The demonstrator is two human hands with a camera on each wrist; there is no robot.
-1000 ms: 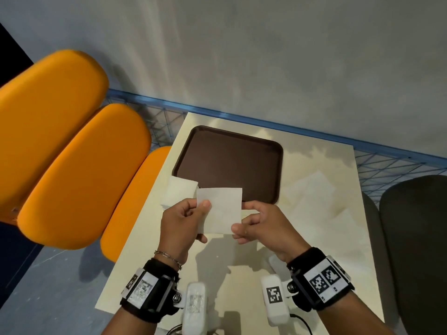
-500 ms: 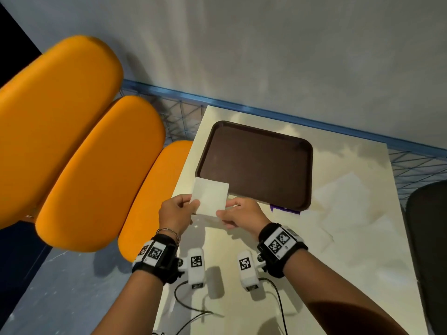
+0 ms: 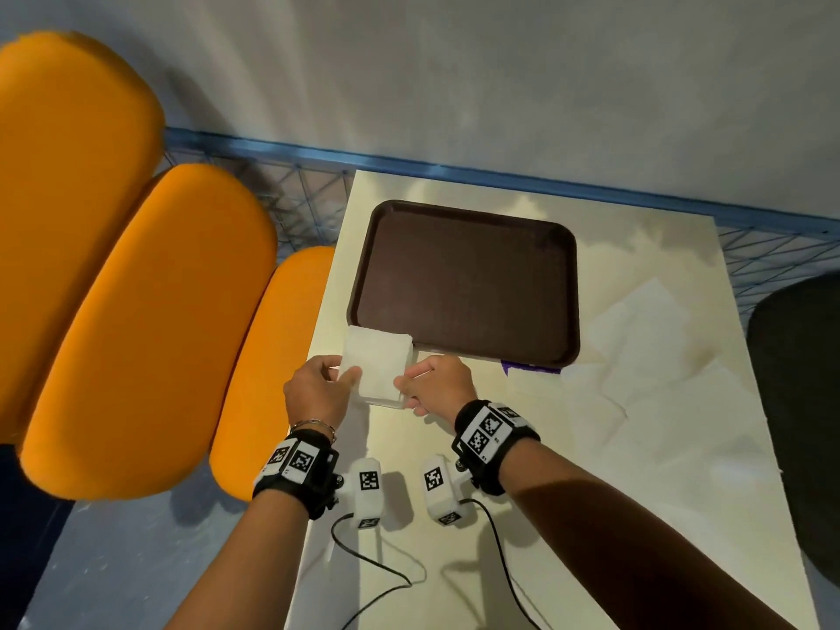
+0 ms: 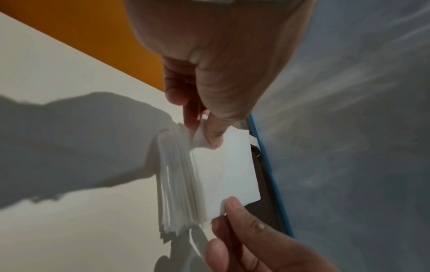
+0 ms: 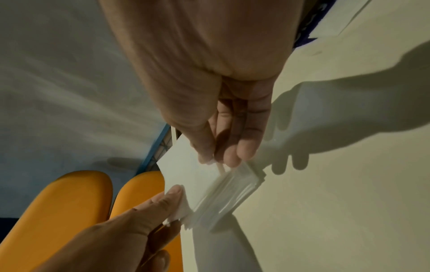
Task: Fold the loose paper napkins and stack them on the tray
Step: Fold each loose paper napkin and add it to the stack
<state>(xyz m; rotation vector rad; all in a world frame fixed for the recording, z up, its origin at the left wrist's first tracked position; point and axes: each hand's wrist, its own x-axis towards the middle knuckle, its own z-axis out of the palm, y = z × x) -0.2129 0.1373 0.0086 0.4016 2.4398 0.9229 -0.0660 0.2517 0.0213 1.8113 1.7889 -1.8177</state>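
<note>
— Since a moment ago: both hands are lowering the folded napkin onto the napkin stack, which is sitting on the tabletop just at the near-left corner of the tray. How are the hands holding?

— Left hand: thumb and fingers are pinching the napkin's left edge. Right hand: thumb and fingers are pinching its right edge.

— Item, the napkin?

— White, folded square, lying on top of the stack; whether it is resting fully cannot be told. Its far edge is overlapping the tray's near rim.

— Item, the tray?

— Dark brown, lying flat on the tabletop, nothing showing inside it.

— Other entries?

— Loose napkins, unfolded, are lying right of the tray and near its right corner. Purple scrap is peeking out at the tray's near edge. Orange seats are standing left of the tray, beyond the tabletop edge.
</note>
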